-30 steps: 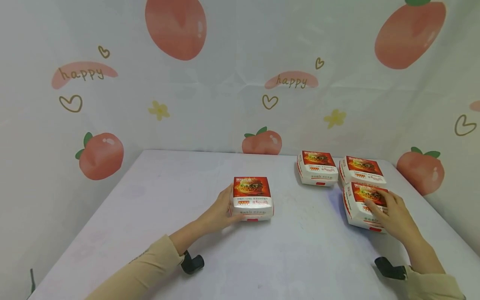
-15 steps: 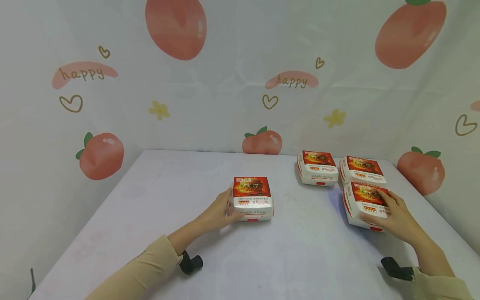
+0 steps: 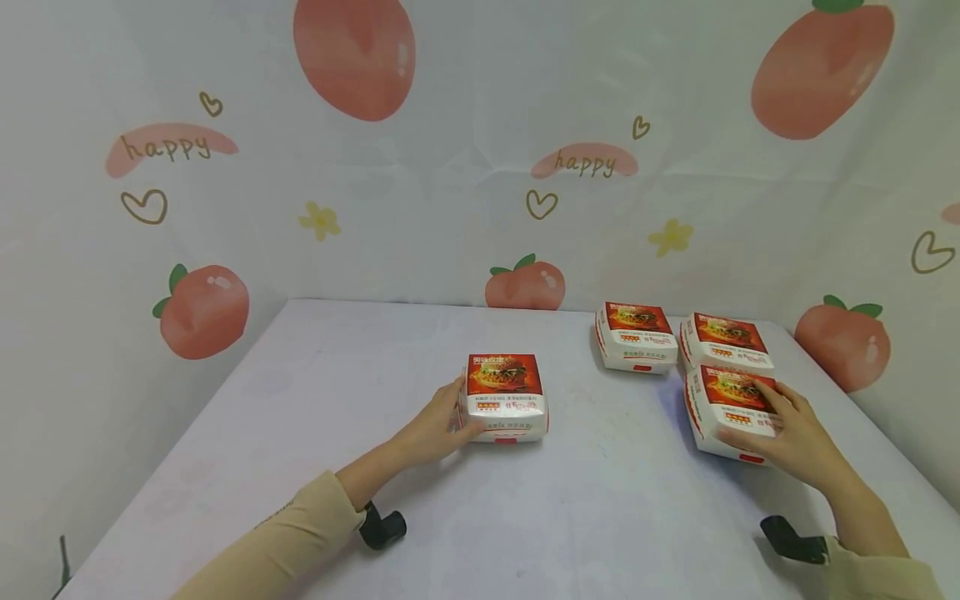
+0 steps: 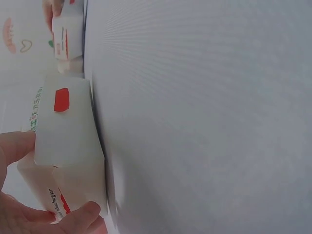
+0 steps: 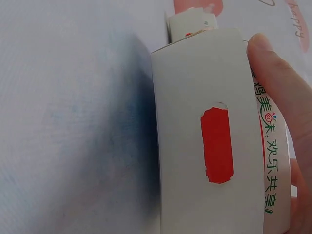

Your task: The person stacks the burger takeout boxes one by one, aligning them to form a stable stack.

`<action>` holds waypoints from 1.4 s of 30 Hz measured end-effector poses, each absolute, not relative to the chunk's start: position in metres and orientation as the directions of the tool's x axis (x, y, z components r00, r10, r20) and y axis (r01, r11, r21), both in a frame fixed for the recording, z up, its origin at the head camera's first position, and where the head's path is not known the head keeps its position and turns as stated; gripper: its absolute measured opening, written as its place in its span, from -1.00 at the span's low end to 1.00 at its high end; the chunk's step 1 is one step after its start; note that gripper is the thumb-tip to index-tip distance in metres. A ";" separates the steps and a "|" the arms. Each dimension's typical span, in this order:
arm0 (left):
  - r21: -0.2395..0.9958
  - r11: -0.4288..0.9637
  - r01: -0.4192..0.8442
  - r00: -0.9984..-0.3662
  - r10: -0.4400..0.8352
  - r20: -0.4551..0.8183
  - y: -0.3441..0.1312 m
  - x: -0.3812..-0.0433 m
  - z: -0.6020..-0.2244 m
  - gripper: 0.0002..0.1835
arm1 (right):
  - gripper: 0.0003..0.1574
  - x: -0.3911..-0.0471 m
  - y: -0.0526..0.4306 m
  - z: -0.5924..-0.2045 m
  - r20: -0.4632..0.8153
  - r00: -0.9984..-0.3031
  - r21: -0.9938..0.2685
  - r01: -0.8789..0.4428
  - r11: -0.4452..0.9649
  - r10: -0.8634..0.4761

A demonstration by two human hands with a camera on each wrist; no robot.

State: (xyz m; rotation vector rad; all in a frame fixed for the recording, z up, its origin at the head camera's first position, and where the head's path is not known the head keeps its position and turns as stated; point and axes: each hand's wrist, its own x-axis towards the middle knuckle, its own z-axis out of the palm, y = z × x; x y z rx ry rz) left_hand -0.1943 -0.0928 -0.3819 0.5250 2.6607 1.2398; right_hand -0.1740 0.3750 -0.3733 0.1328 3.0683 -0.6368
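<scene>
1. White-and-red central burger box, in the head view, sits on the table, right of the left hand gripping it; front-right burger box lies left of the gripping right hand.
2. Left wrist: thumb and fingers bracket a corner.
3. Right wrist: thumb against the front; other fingers mostly hidden.

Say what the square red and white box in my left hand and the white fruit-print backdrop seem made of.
The square red and white box looks like lightly glossy cardboard: folded edges, sheen on top. The white backdrop looks like matte fabric, given soft creases, though plastic is possible.
</scene>
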 end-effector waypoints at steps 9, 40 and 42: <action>0.763 0.599 0.244 -0.927 0.376 0.002 -0.093 -0.194 -0.383 -0.09 | 0.36 -0.171 0.366 -0.365 0.025 -0.998 -0.410 0.040 0.911 0.055; 0.765 0.600 0.233 -0.928 0.371 -0.008 -0.093 -0.194 -0.382 -0.09 | 0.34 -0.179 0.315 -0.326 0.146 -0.987 -0.401 -0.123 0.908 -0.070; 0.768 0.597 0.234 -0.928 0.372 -0.006 -0.093 -0.194 -0.382 -0.09 | 0.34 -0.180 0.313 -0.324 0.146 -0.986 -0.397 -0.130 0.908 -0.078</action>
